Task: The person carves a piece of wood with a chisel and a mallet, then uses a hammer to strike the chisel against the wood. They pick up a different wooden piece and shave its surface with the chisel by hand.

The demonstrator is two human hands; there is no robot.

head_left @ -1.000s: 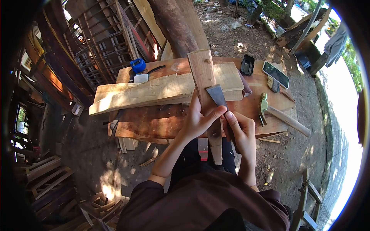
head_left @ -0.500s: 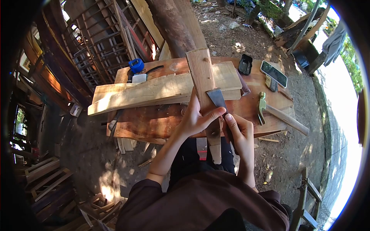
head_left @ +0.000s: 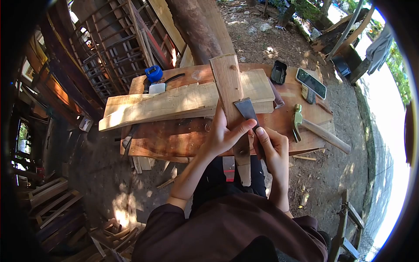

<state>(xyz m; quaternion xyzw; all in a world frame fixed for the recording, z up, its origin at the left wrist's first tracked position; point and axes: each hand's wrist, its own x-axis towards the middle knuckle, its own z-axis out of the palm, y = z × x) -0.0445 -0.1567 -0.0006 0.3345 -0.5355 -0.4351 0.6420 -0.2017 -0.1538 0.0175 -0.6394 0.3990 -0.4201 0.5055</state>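
My left hand point(head_left: 228, 136) is wrapped around a long wooden piece point(head_left: 227, 81), wide at its upper end and narrower toward my lap. The piece stands tilted in front of me over the table edge. A chisel point(head_left: 247, 109) with a broad dark blade lies against the face of this wood. My right hand point(head_left: 273, 148) is closed around its handle, thumb on top. My left thumb presses close to the chisel's blade. Beneath my fingers most of the handle is hidden.
On the wooden table point(head_left: 174, 144) lie pale boards point(head_left: 161, 105), a claw hammer point(head_left: 321, 131), a phone point(head_left: 311, 83), a black case point(head_left: 278, 72), a brush point(head_left: 308, 94) and a blue item point(head_left: 153, 74). A metal-legged stand point(head_left: 349, 225) is at lower right.
The chisel's blade has slid very slightly upward along the wood, and my right hand shifted a little with it. My left hand keeps its hold.
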